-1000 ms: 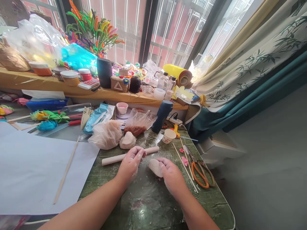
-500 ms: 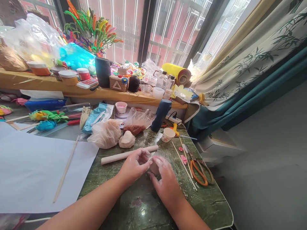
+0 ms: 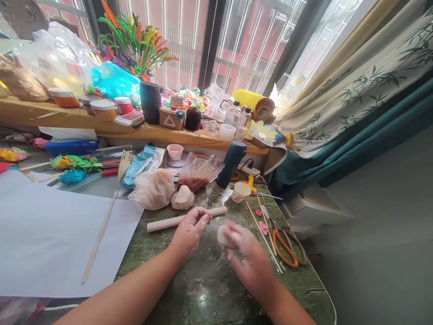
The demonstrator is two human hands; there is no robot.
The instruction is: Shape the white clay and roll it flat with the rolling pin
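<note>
The pale clay piece point(image 3: 222, 235) looks roughly rounded already, held in the right hand point(image 3: 248, 255) above the counter point(image 3: 209, 289), while the left hand point(image 3: 190, 229) pinches its fingertips together, nothing visible between them, and a larger clay lump point(image 3: 183, 197) sits unshaped behind the rolling pin point(image 3: 164, 224).

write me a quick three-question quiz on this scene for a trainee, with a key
1. Which hand holds the pale piece?
2. True or false: the scissors lie on the white sheet.
3. Which of these is nearest the pale lump?
a) the scissors
b) the pale rod
c) the yellow roll

Key:
1. The right hand.
2. False; the scissors lie on the green tabletop.
3. b
</note>
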